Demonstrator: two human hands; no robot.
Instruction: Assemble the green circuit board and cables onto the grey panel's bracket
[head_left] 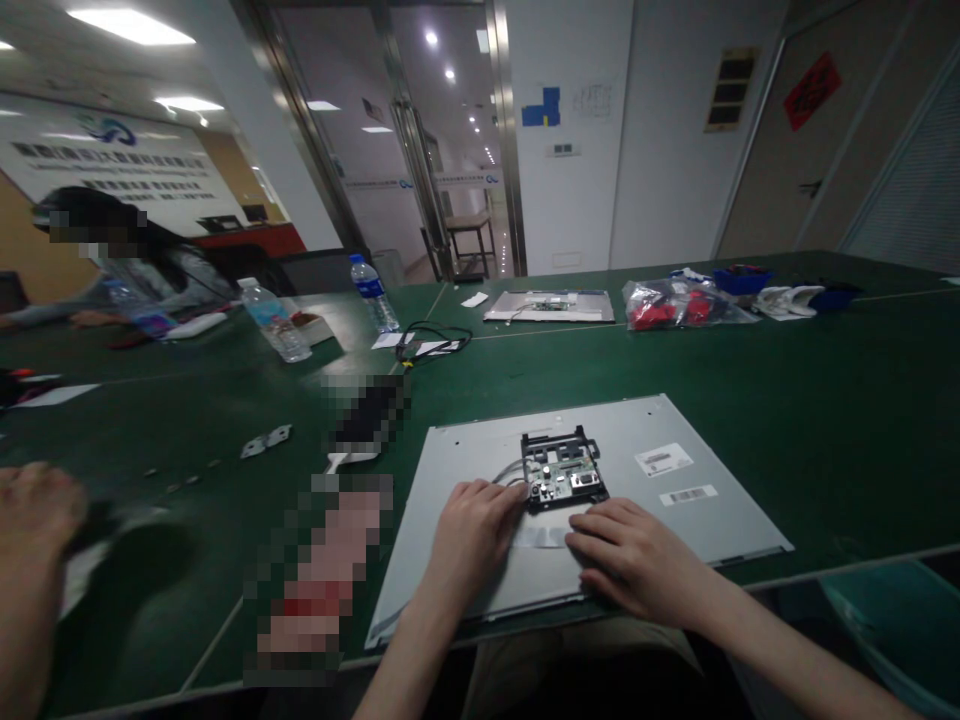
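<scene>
A flat grey display panel [465, 450] lies back side up on the table in front of me. On it sits a black plastic frame [536, 440] with a green circuit board [555, 480]. My left hand [480, 520] is closed at the board's left corner, fingers together beside thin grey cables [512, 468]. Whatever the fingertips grip is hidden. My right hand [634, 555] rests on the panel's near part, fingers stretched out and nearly flat. Its fingertips touch the right end of a strip of silvery tape [544, 538].
Another person's arm [34, 560] reaches in at left; a second person sits beyond. Across the green table [525, 380] stand water bottles [373, 292], a black cable [442, 345], another panel [551, 307], a plastic bag with red items [675, 305] and a blue bin [742, 279].
</scene>
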